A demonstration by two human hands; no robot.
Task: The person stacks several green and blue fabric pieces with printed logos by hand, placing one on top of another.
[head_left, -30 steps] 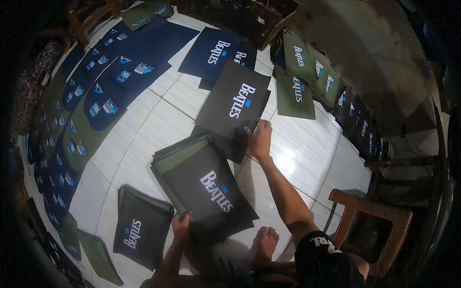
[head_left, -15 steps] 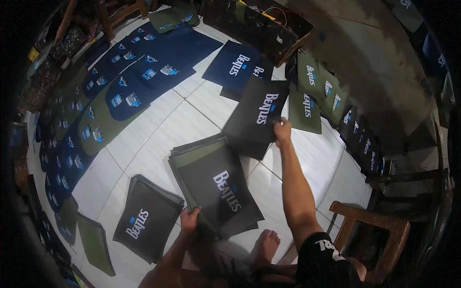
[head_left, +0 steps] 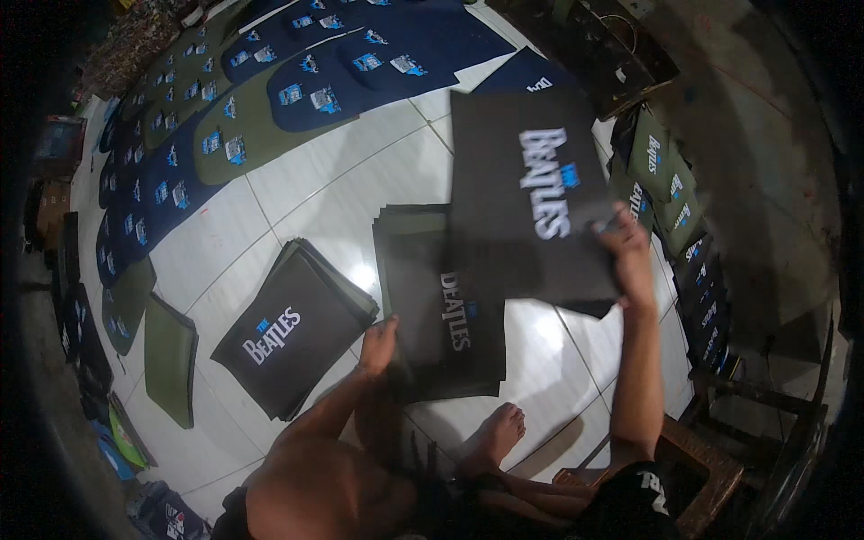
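My right hand [head_left: 630, 252] grips a dark, brownish-black fabric panel [head_left: 495, 180] by its right edge, with the thumb on top. White and blue lettering is printed on it. This raised panel covers part of the middle stack [head_left: 423, 360] of similar dark and green printed panels. At that stack's left edge is my left hand [head_left: 381, 344], its fingers closed on the border and partly hidden. A second stack [head_left: 297, 360] of dark printed panels, with green ones beneath, lies to the left on the white tiles.
Rows of navy and green printed pieces [head_left: 243, 99] cover the floor at the far left. A plain green pile [head_left: 169, 360] lies near left. Green and black printed panels [head_left: 661, 171] line the right side. A dark box [head_left: 621, 54] stands behind, a wooden stool [head_left: 702, 477] at near right.
My right hand has lifted the dark panel higher and nearer, over the middle stack's upper right. My left hand stays by the stack's left edge. The whole view has shifted.
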